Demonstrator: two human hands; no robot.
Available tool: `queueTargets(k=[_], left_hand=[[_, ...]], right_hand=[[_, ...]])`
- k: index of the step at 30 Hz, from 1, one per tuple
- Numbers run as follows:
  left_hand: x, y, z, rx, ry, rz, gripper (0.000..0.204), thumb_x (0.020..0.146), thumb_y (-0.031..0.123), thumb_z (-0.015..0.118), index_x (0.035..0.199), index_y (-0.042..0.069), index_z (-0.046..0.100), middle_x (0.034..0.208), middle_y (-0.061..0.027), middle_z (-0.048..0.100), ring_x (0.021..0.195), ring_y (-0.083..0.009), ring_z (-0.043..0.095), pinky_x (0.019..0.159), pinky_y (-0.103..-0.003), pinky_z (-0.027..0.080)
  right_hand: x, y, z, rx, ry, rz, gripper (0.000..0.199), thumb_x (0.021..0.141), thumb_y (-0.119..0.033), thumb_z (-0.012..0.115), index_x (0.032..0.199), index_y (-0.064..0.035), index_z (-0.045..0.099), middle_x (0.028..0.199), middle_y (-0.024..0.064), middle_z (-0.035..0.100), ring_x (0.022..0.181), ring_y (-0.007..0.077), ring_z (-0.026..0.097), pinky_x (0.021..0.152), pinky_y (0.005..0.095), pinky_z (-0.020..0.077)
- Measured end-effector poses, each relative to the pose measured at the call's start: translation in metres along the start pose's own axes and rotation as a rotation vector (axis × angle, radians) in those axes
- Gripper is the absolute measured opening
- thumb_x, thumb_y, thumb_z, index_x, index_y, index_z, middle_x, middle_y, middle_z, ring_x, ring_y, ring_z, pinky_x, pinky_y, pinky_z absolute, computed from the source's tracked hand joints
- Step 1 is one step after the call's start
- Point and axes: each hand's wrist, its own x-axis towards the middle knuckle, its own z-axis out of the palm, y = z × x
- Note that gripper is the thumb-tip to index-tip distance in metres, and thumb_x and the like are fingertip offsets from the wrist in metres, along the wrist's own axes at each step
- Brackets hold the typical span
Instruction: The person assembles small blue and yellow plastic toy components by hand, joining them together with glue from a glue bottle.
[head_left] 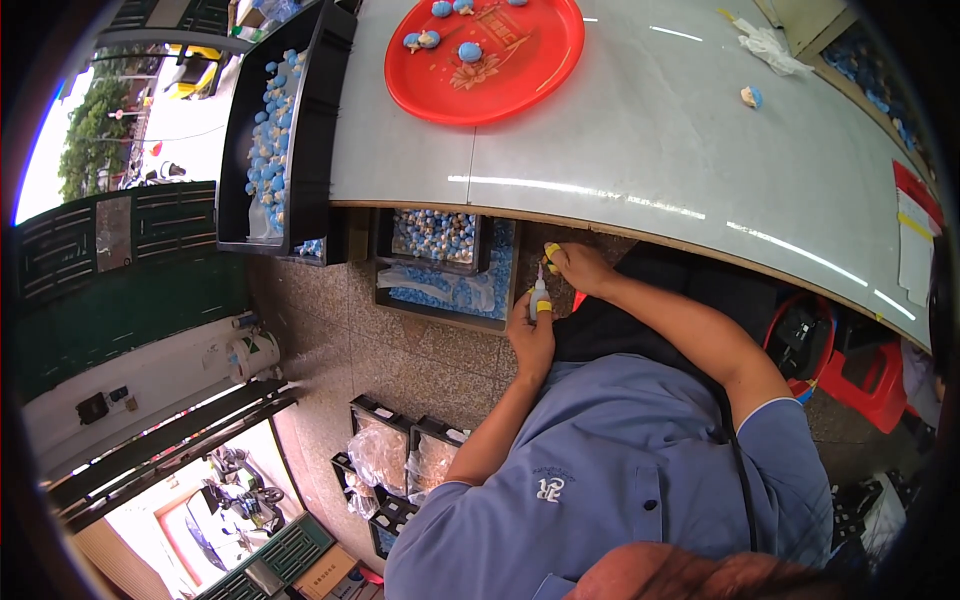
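My left hand [531,333], with yellow wrapping on a finger, is closed round a small pale squeeze bottle [540,291] whose narrow pinkish tip points up toward the table edge. Close by that tip, my right hand [580,267] is pinched, also with yellow on its fingertips; what sits between them is too small to make out. Both hands are over my lap, just below the table's front edge. On the table [620,130] lies a round red tray [430,85] with several small blue-and-cream pieces, among them a blue piece [469,52].
A black bin [325,120] of blue pieces stands at the table's left end. Under the edge, a black crate [436,240] of similar pieces rests above a larger box of blue ones. One loose piece [751,97] lies right. Bagged crates [380,455] and a red stool [865,385] occupy the floor.
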Motion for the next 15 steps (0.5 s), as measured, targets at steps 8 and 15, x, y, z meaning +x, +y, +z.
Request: queueTargets(k=[8,15], left_hand=[[0.0009,-0.0051,-0.0006,-0.027,-0.004,0.014,0.026,0.094,0.008,0.059,0.115,-0.006,0.058,0.094,-0.0083,0.064,0.074,-0.0115,0.062,0.065,-0.025,0.052],[0.0016,-0.0085,-0.0011,-0.004,0.0,0.019,0.024,0.094,0.008,0.059,0.114,-0.006,0.059,0.093,-0.007,0.063,0.075,-0.0108,0.061,0.066,-0.024,0.052]], right_hand=[[-0.0006,-0.0012,0.0004,0.017,0.019,-0.027,0.055,0.101,-0.043,0.037,0.082,0.0017,0.063,0.074,0.0165,0.066,0.072,0.032,0.065,0.069,0.0413,0.0487],[0.0004,0.0015,0.0015,0.03,0.023,-0.021,0.054,0.101,-0.043,0.038,0.083,0.0016,0.062,0.076,0.0176,0.066,0.073,0.0328,0.065,0.069,0.0416,0.0482]])
